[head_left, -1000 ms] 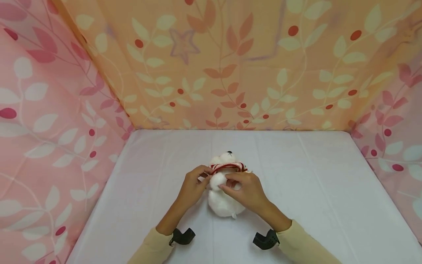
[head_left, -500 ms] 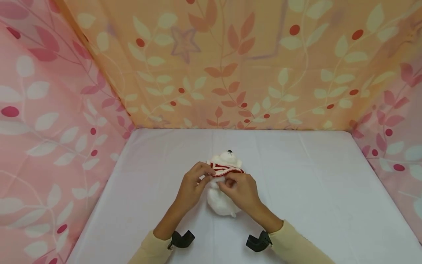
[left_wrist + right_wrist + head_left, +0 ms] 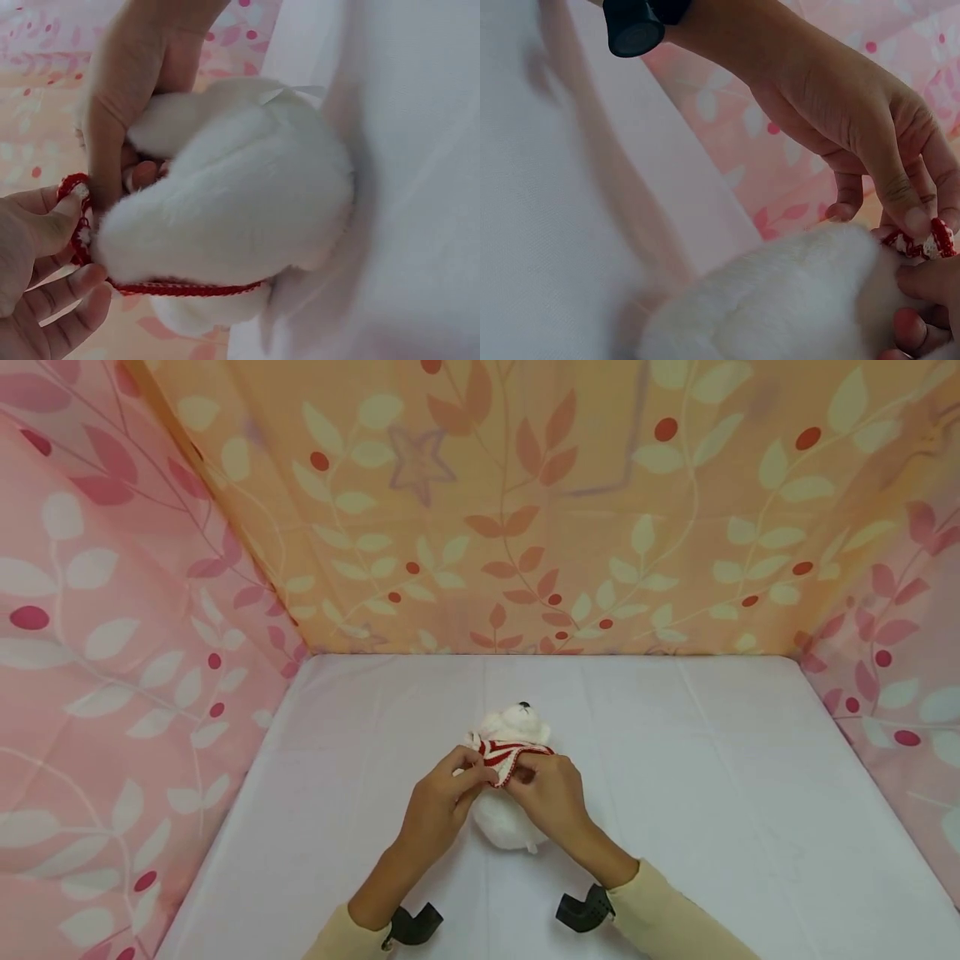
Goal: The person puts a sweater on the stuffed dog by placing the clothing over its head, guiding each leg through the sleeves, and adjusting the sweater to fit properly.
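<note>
A white plush bear (image 3: 506, 827) lies on the white-covered table, its dark nose toward the far edge. A red-and-white striped knitted garment (image 3: 504, 754) lies across it below the head. My left hand (image 3: 438, 797) pinches the garment's red edge between thumb and fingers, plain in the left wrist view. Opposite it, my right hand (image 3: 551, 793) has curled fingers at the garment's other edge, close to the left fingertips. In the right wrist view, the right thumb (image 3: 926, 279) lies right by the red knit; the plush and the hands partly hide its grip.
The white table (image 3: 712, 827) extends on both sides of the bear. Orange leaf-patterned cloth (image 3: 600, 552) stands behind, with pink patterned cloth (image 3: 135, 693) at the left and right. A black wrist device (image 3: 585, 908) sits at each sleeve.
The striped garment has come down toward me over the white tuft that the right fingers touched. My left hand has moved slightly nearer with its edge; the bear stays in place.
</note>
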Available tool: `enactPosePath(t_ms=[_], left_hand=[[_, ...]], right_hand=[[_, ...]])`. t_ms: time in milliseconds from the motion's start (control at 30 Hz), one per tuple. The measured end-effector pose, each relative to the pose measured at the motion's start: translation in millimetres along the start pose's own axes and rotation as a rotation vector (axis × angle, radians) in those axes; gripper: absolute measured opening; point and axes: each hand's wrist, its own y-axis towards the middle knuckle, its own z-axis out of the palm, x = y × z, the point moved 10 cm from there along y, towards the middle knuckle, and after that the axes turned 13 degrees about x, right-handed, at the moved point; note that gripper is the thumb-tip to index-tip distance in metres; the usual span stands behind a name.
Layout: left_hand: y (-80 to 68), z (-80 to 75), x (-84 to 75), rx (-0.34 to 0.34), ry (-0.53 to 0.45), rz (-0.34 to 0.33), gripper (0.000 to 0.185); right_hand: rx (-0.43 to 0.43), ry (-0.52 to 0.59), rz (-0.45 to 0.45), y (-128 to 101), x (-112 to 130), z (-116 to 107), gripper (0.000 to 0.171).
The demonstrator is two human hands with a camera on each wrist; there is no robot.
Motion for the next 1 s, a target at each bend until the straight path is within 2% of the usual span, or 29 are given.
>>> enactPosePath(t_ms=[233, 333, 467, 567, 733, 800, 900, 1000], left_hand=[[-3.5, 8.4, -5.8, -0.001, 0.060, 0.040, 0.021], [-4.4, 8.8, -5.6, -0.014, 0.073, 0.045, 0.019], [-5.7, 5.4, 0.5, -0.047, 0.083, 0.005, 0.017], [-6.2, 3.0, 5.4, -0.066, 0.081, -0.032, 0.017], [-4.7, 2.8, 8.5, -0.064, 0.074, -0.052, 0.015], [-3.8, 3.3, 8.4, -0.055, 0.073, -0.054, 0.015], [-3.0, 3.2, 7.5, -0.052, 0.077, -0.053, 0.014], [-2.2, 2.9, 6.0, -0.061, 0.077, -0.044, 0.014]], right_hand=[[-0.081, -0.030, 0.021, 1, -5, -4, 0.030], [-0.092, -0.033, -0.008, 1, -6, -3, 0.033], [-0.020, -0.015, -0.126, 1, 0, 0, 0.023], [0.001, -0.052, -0.239, -3, 10, -7, 0.014], [-0.051, -0.233, -0.351, -4, 19, -24, 0.030], [-0.019, -0.288, -0.373, -1, 19, -25, 0.041], [0.060, -0.323, -0.414, 5, 19, -19, 0.048], [0.095, -0.313, -0.449, 10, 21, -13, 0.041]])
